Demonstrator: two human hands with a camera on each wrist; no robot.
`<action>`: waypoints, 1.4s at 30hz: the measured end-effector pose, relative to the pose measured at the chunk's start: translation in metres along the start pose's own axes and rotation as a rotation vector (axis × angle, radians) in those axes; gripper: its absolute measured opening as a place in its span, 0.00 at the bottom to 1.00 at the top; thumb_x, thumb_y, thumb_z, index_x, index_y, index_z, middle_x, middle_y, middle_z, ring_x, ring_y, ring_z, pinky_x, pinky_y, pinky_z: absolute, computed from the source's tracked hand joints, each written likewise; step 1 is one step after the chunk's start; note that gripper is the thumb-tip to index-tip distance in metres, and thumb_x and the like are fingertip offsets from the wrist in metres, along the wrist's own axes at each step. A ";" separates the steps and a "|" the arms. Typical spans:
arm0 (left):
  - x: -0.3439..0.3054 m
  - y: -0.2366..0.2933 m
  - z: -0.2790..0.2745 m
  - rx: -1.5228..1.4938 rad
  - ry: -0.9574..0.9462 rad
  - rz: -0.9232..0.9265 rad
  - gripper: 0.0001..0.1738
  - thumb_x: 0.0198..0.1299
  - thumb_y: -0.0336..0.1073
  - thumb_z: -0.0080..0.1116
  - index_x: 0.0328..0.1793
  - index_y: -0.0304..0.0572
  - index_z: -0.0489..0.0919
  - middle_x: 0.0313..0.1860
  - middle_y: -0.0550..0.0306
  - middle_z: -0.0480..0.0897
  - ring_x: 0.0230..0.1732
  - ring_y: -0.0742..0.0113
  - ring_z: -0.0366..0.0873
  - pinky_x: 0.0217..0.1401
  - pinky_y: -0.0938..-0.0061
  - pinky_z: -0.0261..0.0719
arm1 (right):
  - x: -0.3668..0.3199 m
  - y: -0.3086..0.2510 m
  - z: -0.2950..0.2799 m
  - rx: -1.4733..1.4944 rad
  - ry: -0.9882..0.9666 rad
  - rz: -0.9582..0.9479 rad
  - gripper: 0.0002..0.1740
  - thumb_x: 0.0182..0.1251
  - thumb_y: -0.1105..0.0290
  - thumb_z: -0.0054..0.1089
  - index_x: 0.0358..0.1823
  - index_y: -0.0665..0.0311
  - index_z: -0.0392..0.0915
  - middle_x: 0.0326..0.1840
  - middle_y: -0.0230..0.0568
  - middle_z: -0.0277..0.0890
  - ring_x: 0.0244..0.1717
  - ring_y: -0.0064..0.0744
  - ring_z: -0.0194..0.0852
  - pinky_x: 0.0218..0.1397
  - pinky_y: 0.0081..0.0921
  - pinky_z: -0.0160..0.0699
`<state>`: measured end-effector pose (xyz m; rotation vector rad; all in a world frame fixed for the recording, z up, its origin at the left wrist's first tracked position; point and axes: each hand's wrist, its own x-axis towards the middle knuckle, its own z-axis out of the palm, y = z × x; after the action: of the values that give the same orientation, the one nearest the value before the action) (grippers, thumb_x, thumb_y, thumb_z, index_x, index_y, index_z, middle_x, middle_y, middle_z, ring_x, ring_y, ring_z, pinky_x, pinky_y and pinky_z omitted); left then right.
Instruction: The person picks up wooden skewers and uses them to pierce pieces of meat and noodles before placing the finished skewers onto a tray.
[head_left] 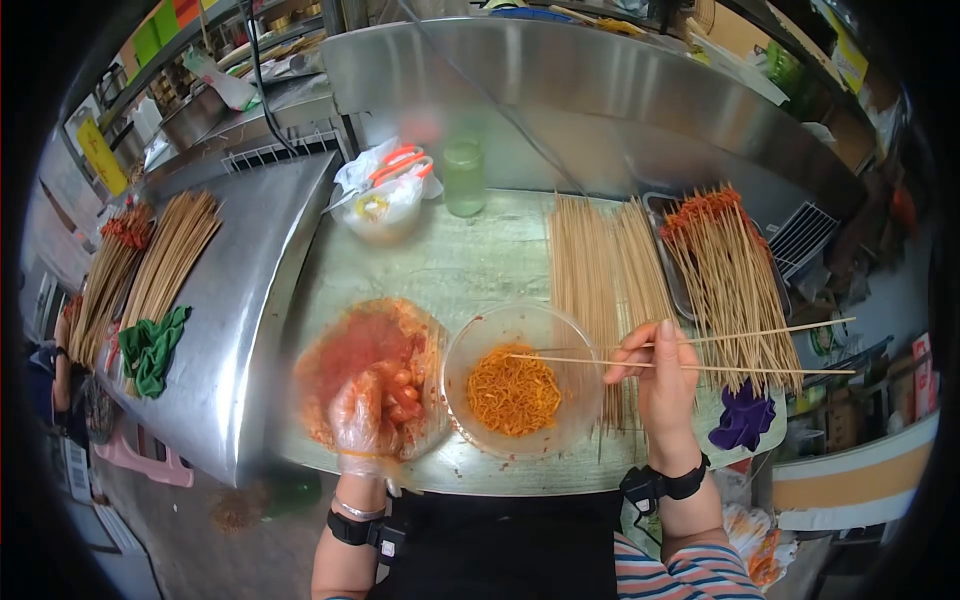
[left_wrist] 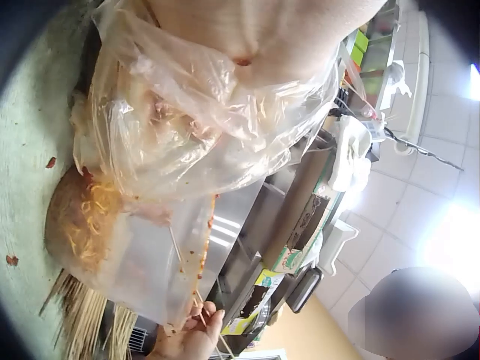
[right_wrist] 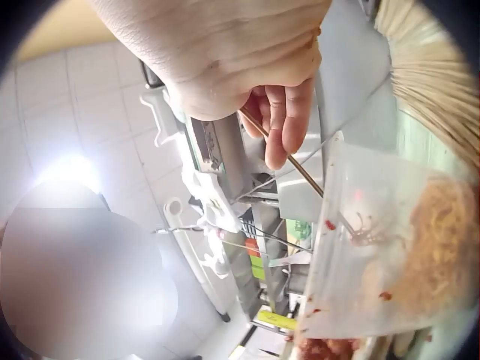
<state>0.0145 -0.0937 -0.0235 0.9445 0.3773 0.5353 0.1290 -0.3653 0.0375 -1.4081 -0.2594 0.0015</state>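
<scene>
My right hand [head_left: 662, 385] pinches two long bamboo skewers [head_left: 740, 368] between thumb and fingers. One skewer's tip reaches into a clear plastic bowl [head_left: 583, 400], at a heap of orange-coated thin shreds [head_left: 515, 392]. Some shreds cling near the skewer [right_wrist: 304, 176] tip in the right wrist view. Beside that bowl, my left hand [head_left: 362, 415], in a clear plastic glove [left_wrist: 187, 142], is down in red-sauced chunks of food [head_left: 402, 392] in another clear container. Its fingertips are hidden among the chunks, and I cannot tell whether they hold a piece.
Bare bamboo skewers [head_left: 590, 260] lie behind the bowl. Loaded skewers [head_left: 720, 270] fill a tray at right, near a purple cloth [head_left: 743, 415]. A green jar [head_left: 463, 178] and orange-handled scissors [head_left: 400, 165] on a bag stand at the back. More skewers [head_left: 170, 255] lie left beside a green cloth [head_left: 152, 350].
</scene>
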 end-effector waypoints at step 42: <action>-0.029 0.037 0.054 -0.235 -0.313 -0.391 0.34 0.65 0.52 0.49 0.63 0.26 0.64 0.56 0.35 0.74 0.54 0.44 0.76 0.52 0.58 0.80 | -0.029 -0.019 0.021 0.110 -0.317 -0.361 0.27 0.76 0.54 0.32 0.29 0.68 0.71 0.27 0.47 0.73 0.19 0.32 0.76 0.23 0.23 0.75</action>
<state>0.0095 -0.1291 0.0384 0.6891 0.2017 0.0680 0.0938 -0.3525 0.0538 -1.2324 -0.7633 -0.0582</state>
